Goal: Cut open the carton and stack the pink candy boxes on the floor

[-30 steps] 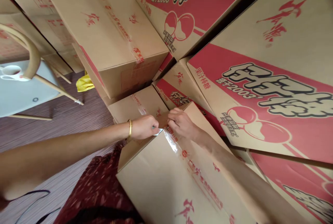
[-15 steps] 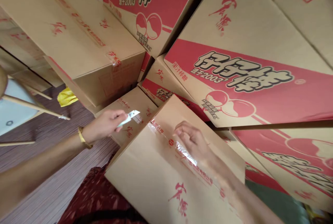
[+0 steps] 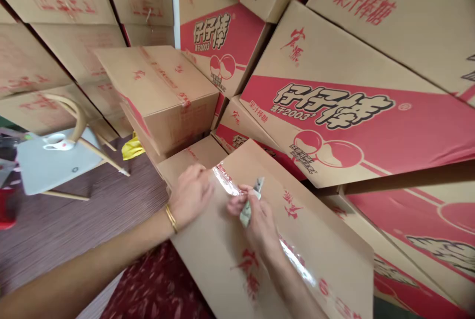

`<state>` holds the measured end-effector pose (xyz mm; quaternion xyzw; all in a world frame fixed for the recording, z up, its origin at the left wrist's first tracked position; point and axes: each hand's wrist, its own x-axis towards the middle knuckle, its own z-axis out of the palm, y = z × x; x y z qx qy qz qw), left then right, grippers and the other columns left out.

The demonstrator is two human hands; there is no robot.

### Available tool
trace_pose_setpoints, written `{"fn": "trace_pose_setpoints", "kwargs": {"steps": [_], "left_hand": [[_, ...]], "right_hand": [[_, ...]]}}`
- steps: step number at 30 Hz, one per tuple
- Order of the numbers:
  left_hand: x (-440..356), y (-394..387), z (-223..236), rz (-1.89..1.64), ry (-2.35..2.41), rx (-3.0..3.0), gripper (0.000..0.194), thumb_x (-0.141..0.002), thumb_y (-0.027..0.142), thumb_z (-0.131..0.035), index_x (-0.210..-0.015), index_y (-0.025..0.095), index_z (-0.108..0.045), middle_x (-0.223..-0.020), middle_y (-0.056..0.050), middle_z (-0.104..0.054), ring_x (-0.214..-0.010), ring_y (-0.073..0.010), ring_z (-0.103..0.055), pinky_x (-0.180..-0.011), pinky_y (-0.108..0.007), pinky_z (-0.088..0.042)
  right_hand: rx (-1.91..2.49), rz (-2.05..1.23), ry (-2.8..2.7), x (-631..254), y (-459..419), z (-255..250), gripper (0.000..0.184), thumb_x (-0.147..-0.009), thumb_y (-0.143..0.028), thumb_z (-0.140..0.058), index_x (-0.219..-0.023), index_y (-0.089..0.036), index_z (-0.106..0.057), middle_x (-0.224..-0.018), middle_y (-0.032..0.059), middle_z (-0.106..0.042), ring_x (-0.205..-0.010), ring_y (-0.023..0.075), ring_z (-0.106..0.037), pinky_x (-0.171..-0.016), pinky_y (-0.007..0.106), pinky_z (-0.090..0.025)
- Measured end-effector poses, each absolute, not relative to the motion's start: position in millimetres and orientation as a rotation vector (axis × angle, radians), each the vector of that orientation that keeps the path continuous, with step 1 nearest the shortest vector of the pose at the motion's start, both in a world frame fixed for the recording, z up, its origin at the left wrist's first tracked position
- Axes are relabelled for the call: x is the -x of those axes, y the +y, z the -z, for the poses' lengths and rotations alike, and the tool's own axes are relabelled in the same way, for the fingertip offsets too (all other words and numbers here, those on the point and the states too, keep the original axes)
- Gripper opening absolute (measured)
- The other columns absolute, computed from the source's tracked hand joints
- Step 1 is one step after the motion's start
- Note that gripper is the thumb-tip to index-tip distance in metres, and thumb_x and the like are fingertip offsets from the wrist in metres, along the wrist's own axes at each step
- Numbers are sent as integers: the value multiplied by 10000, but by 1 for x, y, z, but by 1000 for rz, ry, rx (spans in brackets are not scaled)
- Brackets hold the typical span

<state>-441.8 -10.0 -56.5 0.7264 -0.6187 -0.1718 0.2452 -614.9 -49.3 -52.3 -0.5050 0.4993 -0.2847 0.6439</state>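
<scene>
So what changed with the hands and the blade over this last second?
The blade passed from the left hand to the right hand, which now holds it over the tape on the box. The left hand, emptied, came back from the left and lies flat on the box's near corner. The box, sealed, and the stacked cartons behind kept their places.

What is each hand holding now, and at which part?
The right hand grips a small cutter by its handle, blade tip free. The left hand holds nothing; it lies flat on the taped carton.
</scene>
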Motion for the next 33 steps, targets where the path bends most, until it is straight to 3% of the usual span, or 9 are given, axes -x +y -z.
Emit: {"fn": "trace_pose_setpoints", "kwargs": {"steps": [2, 6, 8, 11, 13, 15, 19, 22, 33], "left_hand": [[441, -8, 61, 349, -1710, -2244, 404, -920, 352, -374, -1156, 109, -596, -1062, -140, -554, -1008, -270, -513, -903, -409, -428], [458, -11, 65, 228, -1730, -2439, 427, -910, 383, -380, -1077, 82, -633, -1036, -157, -560, -1017, -297, -511, -882, -411, -439], [465, -16, 66, 198, -1648, -2475, 424, -904, 387, -372, -1044, 101, -652, -1017, -156, -578, -1021, -300, -522, -880, -404, -438], [466, -27, 65, 256, -1471, -2525, 396, -884, 370, -373, -950, 132, -682, -966, -147, -625, -977, -293, -569, -852, -380, -441], [465, -36, 65, 355, -1350, -2561, 423, -889, 364, -338, -874, 127, -689, -924, -152, -655, -924, -288, -606, -788, -356, -447], [464, -43, 65, 429, -1236, -2576, 486, -906, 384, -288, -873, 120, -695, -908, -165, -673, -895, -293, -629, -727, -340, -441], [466, -49, 73, 355, -1072, -2546, 523, -917, 407, -257, -887, 158, -716, -928, -159, -693, -882, -290, -645, -674, -325, -420], [467, -49, 80, 275, -1093, -2526, 536, -924, 387, -249, -835, 161, -727, -902, -152, -700, -848, -268, -650, -667, -316, -409], [467, -45, 81, 187, -1146, -2465, 516, -909, 340, -280, -801, 143, -744, -877, -128, -707, -818, -253, -642, -618, -316, -335]], "right_hand": [[1440, 458, 1248, 639, -58, 50, 557, -878, -622, -393, -1115, -155, -584, -953, 95, -668, -797, 209, -638, -786, 364, -497], [1915, 221, 1285, 673, -66, 42, 553, -936, -542, -281, -1219, -161, -566, -1233, 133, -587, -1176, 272, -517, -1006, 431, -375], [2040, 225, 1222, 681, -68, 36, 500, -958, -441, -257, -1283, -166, -520, -1279, 133, -557, -1210, 255, -494, -1022, 415, -364], [2055, 123, 1143, 683, -74, 28, 369, -922, -317, -367, -1219, -186, -541, -981, 90, -676, -875, 203, -649, -843, 344, -471], [1960, 29, 1119, 678, -81, 24, 326, -905, -294, -403, -1186, -192, -534, -715, 26, -659, -587, 159, -625, -646, 274, -481], [1991, 34, 1107, 668, -89, 22, 300, -922, -295, -374, -1147, -183, -538, -662, 14, -641, -509, 139, -594, -564, 237, -445], [2429, -50, 1146, 633, -104, 18, 313, -953, -261, -316, -999, -144, -603, -907, 109, -691, -793, 192, -660, -691, 261, -449], [2577, -277, 1166, 604, -111, 17, 327, -946, -244, -329, -1040, -118, -616, -1016, 156, -680, -962, 243, -647, -761, 285, -455], [2715, -477, 1002, 571, -130, 33, 363, -916, -235, -333, -1076, -146, -647, -1095, 144, -668, -1018, 250, -634, -809, 309, -479]]}}
